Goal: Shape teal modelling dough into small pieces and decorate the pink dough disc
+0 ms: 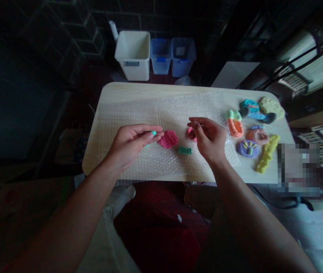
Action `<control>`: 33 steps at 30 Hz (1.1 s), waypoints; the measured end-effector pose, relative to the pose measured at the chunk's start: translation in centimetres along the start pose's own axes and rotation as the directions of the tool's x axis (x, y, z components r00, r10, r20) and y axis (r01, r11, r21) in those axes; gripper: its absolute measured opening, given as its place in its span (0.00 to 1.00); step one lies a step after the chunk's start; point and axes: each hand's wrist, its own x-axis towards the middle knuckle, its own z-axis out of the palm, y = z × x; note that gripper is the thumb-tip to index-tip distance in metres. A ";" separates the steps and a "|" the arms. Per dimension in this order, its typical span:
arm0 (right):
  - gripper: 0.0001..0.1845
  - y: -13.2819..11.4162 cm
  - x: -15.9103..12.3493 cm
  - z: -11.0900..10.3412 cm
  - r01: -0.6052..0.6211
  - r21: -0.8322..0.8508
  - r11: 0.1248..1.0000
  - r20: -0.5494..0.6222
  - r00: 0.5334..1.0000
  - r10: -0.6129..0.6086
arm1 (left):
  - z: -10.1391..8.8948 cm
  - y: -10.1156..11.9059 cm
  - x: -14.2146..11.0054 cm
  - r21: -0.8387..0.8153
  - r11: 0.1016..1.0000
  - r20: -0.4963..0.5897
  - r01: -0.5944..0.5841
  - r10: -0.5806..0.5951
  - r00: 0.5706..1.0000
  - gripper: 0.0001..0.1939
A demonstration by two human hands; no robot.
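Note:
Between the thumb and fingers of my left hand (133, 142) is a small piece of bright green modelling clay (153, 133). A flat, rough pink clay disc (169, 139) lies beside its fingertips on the bubble wrap. My right hand (208, 136) hovers over the right part of the wrap with thumb and fingers pinched together; whatever they may hold is hidden. A second pink clay piece (191, 134) shows partly behind that hand. Between the hands sits a small dark green bumpy clay block (185, 150).
Bubble wrap (138, 110) covers much of the wooden table (115, 90). Several coloured clay shapes stand at the right, including an orange one (235, 128), a purple disc (247, 148) and a yellow strip (268, 153). Beyond the far edge are a white bin (134, 62) and two blue tubs.

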 end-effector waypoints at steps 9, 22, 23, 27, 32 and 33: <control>0.21 -0.1 0.3 -0.5 -0.006 0.005 1.000 -0.018 1.000 0.007 | -1.1 1.2 0.6 0.032 0.985 -0.209 -0.170 0.173 0.963 0.20; 0.20 0.1 0.2 -0.4 -0.013 0.020 1.000 -0.017 1.000 0.013 | -1.2 0.7 0.6 0.096 0.982 -0.155 -0.160 0.174 0.972 0.15; 0.19 0.1 0.2 -0.4 -0.012 0.018 1.000 -0.016 1.000 0.012 | -1.3 0.6 0.6 0.095 0.982 -0.141 -0.160 0.173 0.975 0.14; 0.19 0.3 0.2 -0.4 -0.015 0.000 1.000 -0.012 1.000 0.015 | -1.5 0.3 0.4 0.106 0.984 -0.084 -0.146 0.155 0.984 0.16; 0.19 0.4 0.2 -0.4 -0.020 -0.023 1.000 -0.012 1.000 0.020 | -1.2 0.3 0.1 0.234 0.967 -0.078 -0.104 0.126 0.989 0.16; 0.20 0.3 0.2 -0.4 -0.021 -0.030 0.999 -0.012 1.000 0.021 | -1.1 0.3 0.1 0.252 0.962 -0.080 -0.105 0.129 0.988 0.17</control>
